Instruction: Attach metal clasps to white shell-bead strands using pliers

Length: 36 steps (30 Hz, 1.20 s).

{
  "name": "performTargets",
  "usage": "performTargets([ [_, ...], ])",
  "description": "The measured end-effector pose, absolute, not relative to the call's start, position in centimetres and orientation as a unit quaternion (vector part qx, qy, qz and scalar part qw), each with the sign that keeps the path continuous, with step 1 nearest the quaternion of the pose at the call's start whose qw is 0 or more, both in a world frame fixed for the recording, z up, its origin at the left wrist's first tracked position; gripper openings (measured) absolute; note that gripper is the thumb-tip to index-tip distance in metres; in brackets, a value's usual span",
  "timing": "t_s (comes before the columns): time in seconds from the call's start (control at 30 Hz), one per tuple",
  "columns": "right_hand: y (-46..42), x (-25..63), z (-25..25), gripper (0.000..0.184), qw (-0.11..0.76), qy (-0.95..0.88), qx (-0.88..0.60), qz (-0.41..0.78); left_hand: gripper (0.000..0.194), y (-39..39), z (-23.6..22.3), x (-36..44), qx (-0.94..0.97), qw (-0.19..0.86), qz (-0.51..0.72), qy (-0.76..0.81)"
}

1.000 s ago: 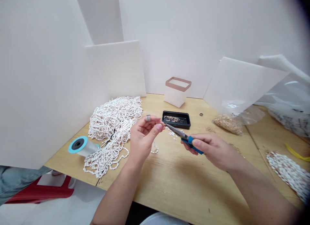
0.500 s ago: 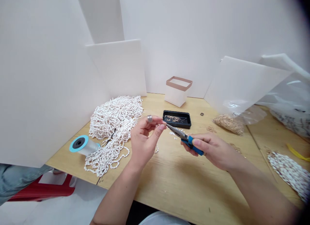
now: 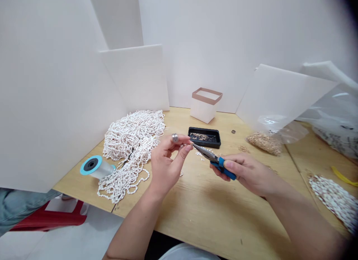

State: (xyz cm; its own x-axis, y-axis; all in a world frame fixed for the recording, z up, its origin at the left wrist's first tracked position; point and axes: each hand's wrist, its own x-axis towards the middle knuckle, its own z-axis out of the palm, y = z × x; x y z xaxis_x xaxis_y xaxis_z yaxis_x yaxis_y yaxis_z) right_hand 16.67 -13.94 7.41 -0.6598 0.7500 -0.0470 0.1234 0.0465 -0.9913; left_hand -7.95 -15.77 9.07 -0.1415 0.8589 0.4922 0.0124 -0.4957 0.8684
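Two hands work close together, the right hand (image 3: 247, 174) clamping blue pliers (image 3: 223, 167) steadily, their tips held right at the left hand (image 3: 166, 165) and its pinched fingertips (image 3: 188, 148), whatever they grip too small to tell.

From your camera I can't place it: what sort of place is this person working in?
Probably a small handicraft bench for beadwork: a heap of white beaded strands on a wooden table, a blue-ended spool, and blue-handled pliers in the right hand.
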Motion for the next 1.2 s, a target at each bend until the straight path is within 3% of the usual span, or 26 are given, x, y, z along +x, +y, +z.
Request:
performTargets([
  [0.37, -13.88, 16.91, 6.89, 0.049, 0.258, -0.666, -0.319, 0.623, 0.016, -15.88, 9.46, -8.13, 0.555, 0.352, 0.64, 0.397],
  [1.2, -13.71, 17.02, 7.5, 0.05, 0.24, -0.635, -0.302, 0.669, 0.011, -16.06, 9.64, -8.29, 0.605, 0.291, 0.635, 0.381],
])
